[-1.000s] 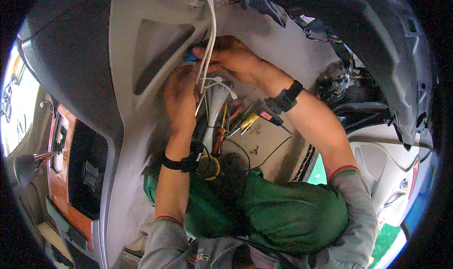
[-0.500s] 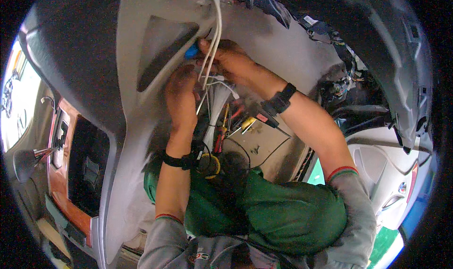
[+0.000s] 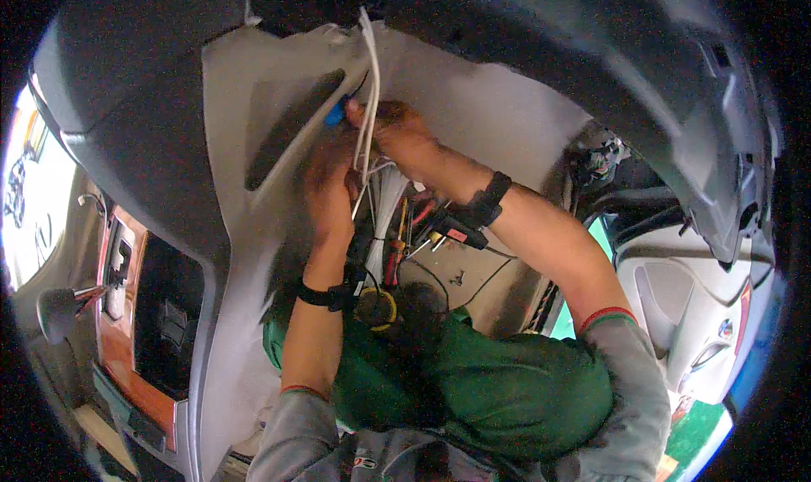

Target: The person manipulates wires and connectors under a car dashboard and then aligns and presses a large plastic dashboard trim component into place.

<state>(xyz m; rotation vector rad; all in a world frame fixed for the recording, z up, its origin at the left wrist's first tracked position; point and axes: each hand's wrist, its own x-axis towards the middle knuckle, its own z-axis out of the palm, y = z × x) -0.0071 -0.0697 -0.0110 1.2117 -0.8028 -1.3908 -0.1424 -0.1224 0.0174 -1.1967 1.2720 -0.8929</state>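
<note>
Beside grey panel [image 3: 232,119]: two hands [image 3: 405,137], two wristbands [image 3: 492,199], one blue piece [image 3: 335,113].

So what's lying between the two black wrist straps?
In the head view, a bundle of thin white strips, a red-handled tool and a small black box, among other things, lie between the left strap and right strap.

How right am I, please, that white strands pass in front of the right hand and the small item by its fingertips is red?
Only the colour is wrong: the head view shows that small item as blue. White strands do pass in front of the right hand.
</note>
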